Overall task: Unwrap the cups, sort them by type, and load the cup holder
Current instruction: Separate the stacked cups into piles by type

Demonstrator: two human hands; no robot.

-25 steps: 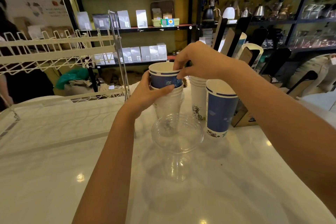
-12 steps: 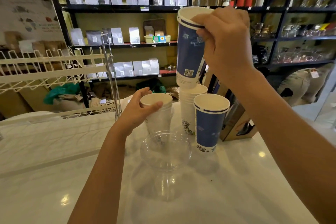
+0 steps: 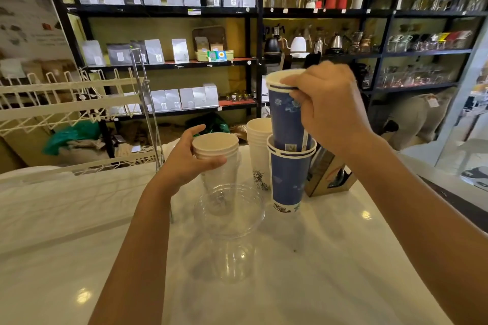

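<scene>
My right hand (image 3: 327, 108) grips a blue paper cup (image 3: 285, 116) by its rim, with the cup's base partly inside another blue cup (image 3: 287, 177) standing on the counter. My left hand (image 3: 187, 158) is wrapped around a short stack of white paper cups (image 3: 216, 148). That stack sits on top of clear plastic cups. A second clear plastic cup stack (image 3: 229, 221) stands nearer to me. Behind, a taller stack of white cups (image 3: 258, 155) with a printed drawing stands next to the blue ones.
The white marble counter (image 3: 330, 272) spreads out below. A white wire rack (image 3: 68, 103) stands at the left edge. A cardboard box (image 3: 330, 179) sits right of the blue cups. Dark shelves (image 3: 237, 10) with bags and kettles fill the background.
My right hand has lowered the blue cup from high above down into the blue cup on the counter. My left hand stays on the white stack.
</scene>
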